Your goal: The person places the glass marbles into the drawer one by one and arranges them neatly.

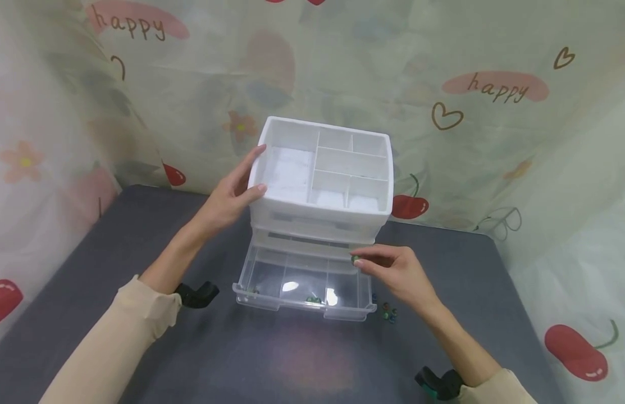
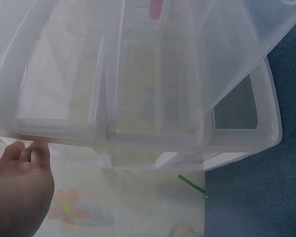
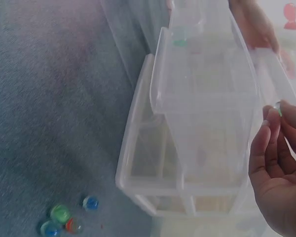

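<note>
A white plastic drawer organizer [image 1: 322,216] stands on the table, its divided top tray facing up. My left hand [image 1: 226,196] grips the tray's left wall, thumb over the rim. Below, a clear drawer [image 1: 245,280] is pulled out toward me, with a few marbles [image 1: 314,300] at its front. Over the drawer's right side my right hand [image 1: 400,275] pinches a green marble [image 1: 355,259] between thumb and fingertips. The right wrist view also shows this marble [image 3: 278,107] at the fingertips, beside the drawer.
Several loose glass marbles [image 1: 386,314] lie on the dark grey tabletop [image 1: 312,359], right of the drawer. In the right wrist view they are green [image 3: 60,213], blue [image 3: 91,202] and red. A patterned curtain [image 1: 342,67] hangs behind and at both sides.
</note>
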`<state>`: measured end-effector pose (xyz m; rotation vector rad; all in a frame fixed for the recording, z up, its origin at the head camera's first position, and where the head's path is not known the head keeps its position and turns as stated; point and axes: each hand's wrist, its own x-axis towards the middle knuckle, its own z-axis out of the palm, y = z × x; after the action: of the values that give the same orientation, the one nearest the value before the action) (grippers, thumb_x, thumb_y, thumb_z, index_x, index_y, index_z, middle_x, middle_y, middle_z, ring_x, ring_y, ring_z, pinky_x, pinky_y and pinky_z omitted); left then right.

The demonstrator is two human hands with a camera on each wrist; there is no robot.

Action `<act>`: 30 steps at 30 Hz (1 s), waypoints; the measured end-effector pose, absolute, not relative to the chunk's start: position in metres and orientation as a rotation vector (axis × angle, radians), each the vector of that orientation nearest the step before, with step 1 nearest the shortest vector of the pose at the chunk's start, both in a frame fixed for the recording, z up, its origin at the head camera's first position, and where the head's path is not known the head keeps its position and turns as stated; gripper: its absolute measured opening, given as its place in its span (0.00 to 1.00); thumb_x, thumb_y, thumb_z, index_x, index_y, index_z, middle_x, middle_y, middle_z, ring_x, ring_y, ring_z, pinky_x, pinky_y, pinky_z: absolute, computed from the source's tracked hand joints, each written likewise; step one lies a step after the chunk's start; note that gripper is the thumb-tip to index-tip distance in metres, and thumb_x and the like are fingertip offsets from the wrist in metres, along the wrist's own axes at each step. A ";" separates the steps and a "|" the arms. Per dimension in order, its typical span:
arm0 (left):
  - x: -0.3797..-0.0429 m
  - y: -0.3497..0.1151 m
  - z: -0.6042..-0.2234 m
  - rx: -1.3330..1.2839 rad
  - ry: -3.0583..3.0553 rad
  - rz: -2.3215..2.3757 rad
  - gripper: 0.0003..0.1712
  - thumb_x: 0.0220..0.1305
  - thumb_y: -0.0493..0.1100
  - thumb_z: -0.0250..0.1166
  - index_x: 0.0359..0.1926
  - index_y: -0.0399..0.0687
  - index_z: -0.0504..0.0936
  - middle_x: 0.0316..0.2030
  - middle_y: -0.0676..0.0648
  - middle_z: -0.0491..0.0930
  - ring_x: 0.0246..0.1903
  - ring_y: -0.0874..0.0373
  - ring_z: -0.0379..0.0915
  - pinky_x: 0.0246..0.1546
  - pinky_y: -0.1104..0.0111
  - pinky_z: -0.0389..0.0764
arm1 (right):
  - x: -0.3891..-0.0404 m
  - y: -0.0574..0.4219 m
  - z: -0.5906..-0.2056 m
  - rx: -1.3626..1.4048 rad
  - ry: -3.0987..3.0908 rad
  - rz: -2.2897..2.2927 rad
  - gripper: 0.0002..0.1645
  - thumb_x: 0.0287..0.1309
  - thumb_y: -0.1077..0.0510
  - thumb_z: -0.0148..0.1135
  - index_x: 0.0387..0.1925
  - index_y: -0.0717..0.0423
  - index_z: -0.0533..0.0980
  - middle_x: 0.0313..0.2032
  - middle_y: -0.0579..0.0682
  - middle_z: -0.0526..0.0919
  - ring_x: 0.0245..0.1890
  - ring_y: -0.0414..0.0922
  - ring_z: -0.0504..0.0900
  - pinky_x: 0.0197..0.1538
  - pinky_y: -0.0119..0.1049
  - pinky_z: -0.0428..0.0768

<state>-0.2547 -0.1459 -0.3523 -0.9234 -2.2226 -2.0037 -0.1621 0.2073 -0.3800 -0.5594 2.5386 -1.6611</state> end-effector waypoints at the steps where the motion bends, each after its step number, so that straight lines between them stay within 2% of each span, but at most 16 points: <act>1: -0.254 -0.146 -0.352 -0.917 -2.227 -2.004 0.42 0.73 0.31 0.54 0.80 0.58 0.47 0.78 0.52 0.46 0.74 0.53 0.47 0.63 0.67 0.64 | -0.162 0.204 -0.379 -0.561 2.529 -1.663 0.13 0.59 0.60 0.71 0.46 0.55 0.86 0.41 0.48 0.88 0.40 0.53 0.86 0.44 0.36 0.82; 8: -0.254 -0.145 -0.353 -0.914 -2.223 -2.009 0.42 0.73 0.31 0.54 0.80 0.58 0.47 0.78 0.51 0.46 0.74 0.55 0.47 0.66 0.61 0.62 | -0.167 0.186 -0.375 -0.616 2.468 -1.673 0.12 0.59 0.60 0.71 0.45 0.53 0.87 0.42 0.48 0.88 0.40 0.54 0.86 0.45 0.39 0.82; 11: -0.254 -0.145 -0.353 -0.912 -2.227 -2.012 0.42 0.73 0.32 0.54 0.80 0.59 0.47 0.78 0.53 0.45 0.75 0.56 0.46 0.66 0.60 0.61 | -0.170 0.178 -0.377 -0.639 2.419 -1.682 0.12 0.58 0.61 0.71 0.45 0.56 0.86 0.41 0.49 0.88 0.40 0.59 0.86 0.45 0.39 0.82; 14: -0.254 -0.145 -0.352 -0.915 -2.222 -2.018 0.42 0.74 0.33 0.54 0.80 0.59 0.47 0.78 0.53 0.45 0.75 0.55 0.45 0.65 0.63 0.62 | -0.172 0.172 -0.378 -0.647 2.392 -1.664 0.13 0.58 0.59 0.72 0.45 0.57 0.87 0.39 0.49 0.89 0.38 0.59 0.87 0.44 0.39 0.83; 18: -0.257 -0.144 -0.352 -0.938 -2.192 -2.023 0.41 0.73 0.32 0.54 0.80 0.57 0.47 0.78 0.49 0.45 0.75 0.52 0.46 0.62 0.68 0.65 | -0.175 0.166 -0.378 -0.628 2.385 -1.642 0.13 0.58 0.55 0.72 0.45 0.52 0.87 0.39 0.48 0.89 0.38 0.60 0.86 0.43 0.39 0.83; 23: -0.258 -0.141 -0.354 -0.965 -2.161 -2.041 0.42 0.72 0.28 0.53 0.80 0.52 0.47 0.78 0.44 0.45 0.74 0.49 0.46 0.59 0.72 0.66 | -0.178 0.160 -0.381 -0.599 2.382 -1.609 0.15 0.57 0.55 0.73 0.45 0.55 0.87 0.36 0.48 0.89 0.37 0.60 0.86 0.42 0.43 0.83; 27: -0.255 -0.142 -0.353 -0.930 -2.189 -2.045 0.42 0.73 0.31 0.53 0.80 0.57 0.47 0.78 0.48 0.45 0.75 0.54 0.45 0.61 0.72 0.64 | -0.181 0.150 -0.382 -0.567 2.392 -1.560 0.16 0.57 0.53 0.73 0.46 0.55 0.87 0.35 0.48 0.89 0.37 0.57 0.87 0.43 0.44 0.83; 30: -0.254 -0.144 -0.352 -0.912 -2.203 -2.041 0.41 0.74 0.32 0.53 0.80 0.59 0.47 0.78 0.49 0.45 0.75 0.54 0.45 0.61 0.70 0.64 | -0.184 0.142 -0.381 -0.540 2.385 -1.548 0.16 0.57 0.53 0.73 0.46 0.55 0.87 0.34 0.49 0.89 0.37 0.56 0.87 0.43 0.41 0.83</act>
<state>-0.2540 -0.1442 -0.3523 -0.9122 -2.2028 -2.0411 -0.1838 0.1419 -0.3809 -0.5404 2.3852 -1.5483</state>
